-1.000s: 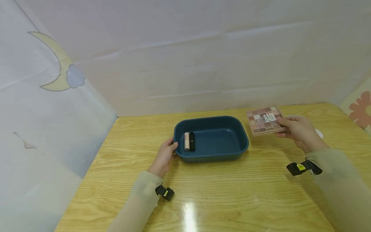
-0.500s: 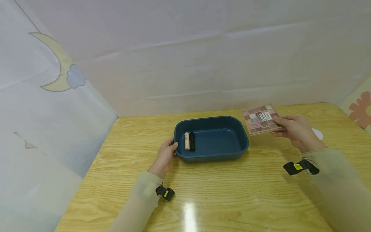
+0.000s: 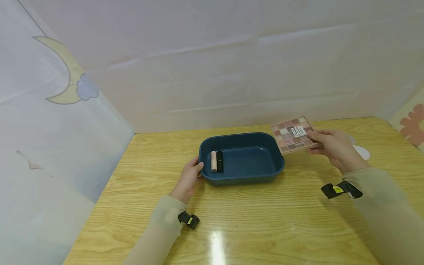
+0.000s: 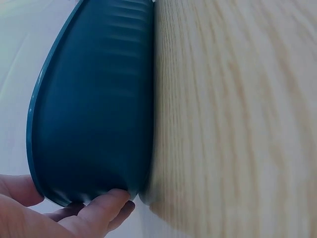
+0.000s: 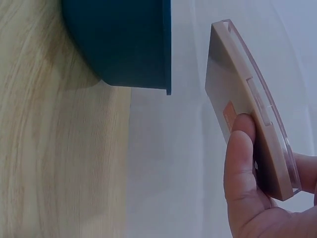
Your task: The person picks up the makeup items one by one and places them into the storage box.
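A dark blue rectangular plastic basin stands on the wooden table. Inside it, at the left end, a pale pink tube and a black tube lie side by side; both look like lipsticks. My left hand grips the basin's left end, thumb at the rim and fingers against the outer wall. An eyeshadow palette with a clear lid lettered "BACK" is pinched by its right edge in my right hand. In the right wrist view the palette is held above the basin's rim level, apart from it.
White round items lie on the table behind my right hand, partly hidden by it. A pale cloth backdrop rises along the table's back edge and left side. The wooden table extends in front of the basin.
My right hand has moved left with the palette, which now overlaps the basin's right rim in the head view. More of the white round items shows. The left hand and basin have stayed still.
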A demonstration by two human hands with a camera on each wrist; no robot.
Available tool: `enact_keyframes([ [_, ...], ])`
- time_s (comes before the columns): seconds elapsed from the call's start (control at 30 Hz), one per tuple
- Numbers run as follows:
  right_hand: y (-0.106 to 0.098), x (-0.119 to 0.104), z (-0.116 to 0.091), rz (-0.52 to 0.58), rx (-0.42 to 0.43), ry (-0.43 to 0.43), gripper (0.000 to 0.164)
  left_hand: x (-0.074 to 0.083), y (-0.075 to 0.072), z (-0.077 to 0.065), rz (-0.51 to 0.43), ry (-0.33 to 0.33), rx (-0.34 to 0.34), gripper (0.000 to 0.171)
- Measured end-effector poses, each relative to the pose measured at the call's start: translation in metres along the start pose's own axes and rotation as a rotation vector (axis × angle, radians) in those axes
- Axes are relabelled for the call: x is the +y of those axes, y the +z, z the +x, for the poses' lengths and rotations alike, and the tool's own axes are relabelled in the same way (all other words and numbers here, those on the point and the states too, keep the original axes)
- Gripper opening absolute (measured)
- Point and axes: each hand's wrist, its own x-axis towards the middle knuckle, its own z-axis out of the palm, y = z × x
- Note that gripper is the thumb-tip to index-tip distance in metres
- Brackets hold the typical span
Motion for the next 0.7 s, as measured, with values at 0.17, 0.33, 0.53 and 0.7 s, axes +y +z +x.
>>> enact_keyframes([
  [0.17,0.005,-0.004,0.001,-0.006,-0.018,-0.006,0.054,0.001,0.000,0.000,-0.002,0.003,0.002,0.045],
  [0.33,0.011,-0.006,0.002,-0.040,-0.033,-0.015,0.067,0.001,0.000,0.000,0.009,-0.002,0.011,0.045],
  [0.53,0.018,-0.009,0.003,-0.131,-0.041,-0.018,0.063,0.001,0.000,0.001,0.016,-0.001,0.014,0.045],
  [0.7,0.021,-0.012,0.004,-0.206,-0.057,-0.022,0.066,0.000,0.000,0.001,0.019,0.002,0.013,0.045],
])
